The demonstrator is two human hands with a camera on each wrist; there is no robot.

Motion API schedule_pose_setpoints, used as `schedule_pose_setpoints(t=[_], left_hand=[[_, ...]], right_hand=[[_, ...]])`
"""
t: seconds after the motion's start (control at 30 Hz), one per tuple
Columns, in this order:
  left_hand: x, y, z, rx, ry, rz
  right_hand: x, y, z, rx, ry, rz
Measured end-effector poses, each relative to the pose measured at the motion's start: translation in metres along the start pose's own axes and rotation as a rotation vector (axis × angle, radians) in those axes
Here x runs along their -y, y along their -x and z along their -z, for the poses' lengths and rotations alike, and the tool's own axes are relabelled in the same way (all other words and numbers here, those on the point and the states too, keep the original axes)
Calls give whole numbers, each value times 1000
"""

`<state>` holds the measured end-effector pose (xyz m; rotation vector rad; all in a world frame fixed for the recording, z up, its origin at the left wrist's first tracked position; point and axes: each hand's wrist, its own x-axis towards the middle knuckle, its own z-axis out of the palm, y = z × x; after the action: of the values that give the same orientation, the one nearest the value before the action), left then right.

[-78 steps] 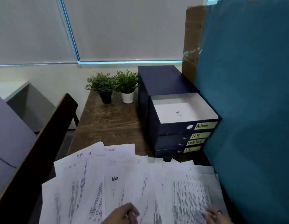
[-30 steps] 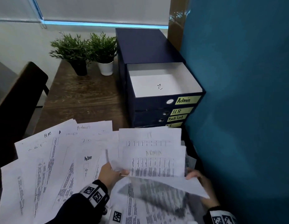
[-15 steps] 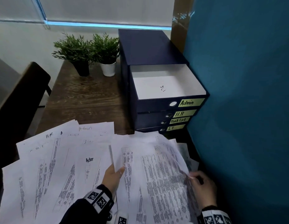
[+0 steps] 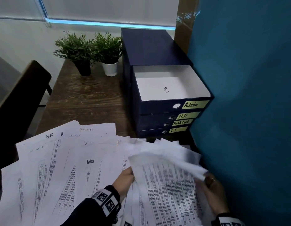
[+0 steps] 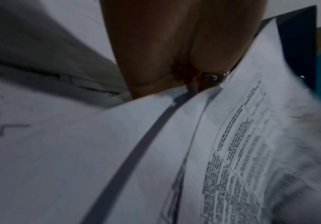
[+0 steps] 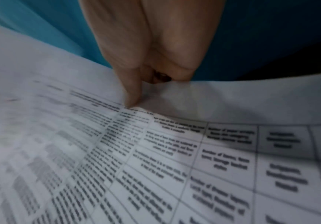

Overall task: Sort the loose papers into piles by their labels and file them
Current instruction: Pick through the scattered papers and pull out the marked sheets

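Loose printed papers hand-labelled "Admin" and "H.R" lie fanned over the near half of the wooden desk. My left hand holds the left edge of a densely printed sheet, with its fingertips hidden beneath it. In the left wrist view the left hand dips behind that paper. My right hand pinches the corner of a blurred, lifted sheet above it. The right wrist view shows the right hand, thumb and forefinger closed on the paper.
A navy drawer cabinet stands at the back right, its top "Admin" drawer pulled out with a white sheet inside. Below are drawers labelled H.R, Task List and IT. Two potted plants stand behind, a teal partition on the right and a dark chair on the left.
The sheets that were held up a second ago have come down. My right hand now lifts one sheet by its corner and my left hand has slid under the printed sheet's edge.
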<state>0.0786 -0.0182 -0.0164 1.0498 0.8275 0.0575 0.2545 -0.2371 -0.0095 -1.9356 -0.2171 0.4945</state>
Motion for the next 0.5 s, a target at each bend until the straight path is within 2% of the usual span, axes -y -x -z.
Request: schedule_pose_setpoints(t=[0.1,0.2,0.27,0.37,0.43,0.5], left_hand=[[1,4,-8,110,-62,40],[-4,12,-15,201,-130,48],[-11,18,-18,300,-189,32],[-17,19,-18,364,-385,-44],[-23,24,-22,346,-353,-3],[-25,21,-24,238,-215,29]], right_hand=[[-5,-1,-4,-64,79,-93],[-24,-4,-8,-60,175,-167],[-36,-6,-9,-52,234,-210],[-41,-9,-12,-59,279,-228],[-38,-10,-14,-53,269,-222],[-34,-10,-16,-34,289,-192]])
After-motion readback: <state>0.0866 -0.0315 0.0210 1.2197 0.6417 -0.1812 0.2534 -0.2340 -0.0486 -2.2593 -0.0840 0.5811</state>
